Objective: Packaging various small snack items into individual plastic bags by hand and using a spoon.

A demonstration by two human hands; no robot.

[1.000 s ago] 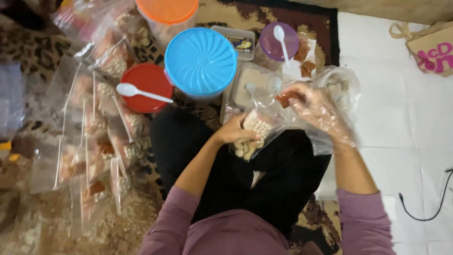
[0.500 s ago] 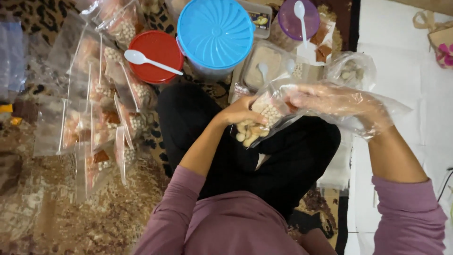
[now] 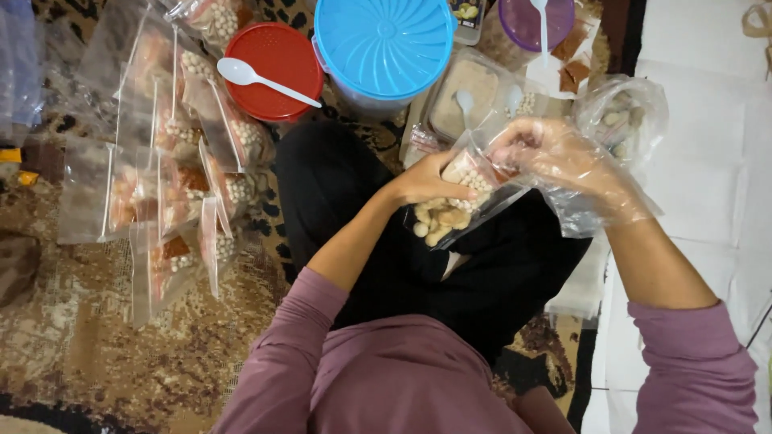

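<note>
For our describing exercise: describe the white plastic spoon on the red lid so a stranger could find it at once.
Start at the big round blue plastic lid at the top. Just left of it lies a smaller round red lid. The white plastic spoon lies across it, bowl to the left; the other white spoons stand in containers right of the blue lid.

Far of the hands the way is crowded: a blue-lidded tub (image 3: 384,40), a red lid (image 3: 277,71) bearing a white spoon (image 3: 261,78), open trays (image 3: 466,100) and a purple-lidded jar (image 3: 535,20) stand close together. At left, filled clear bags (image 3: 173,161) overlap across the patterned carpet (image 3: 96,354). The white floor (image 3: 708,161) at right offers room, past a loose bag (image 3: 623,116).
</note>
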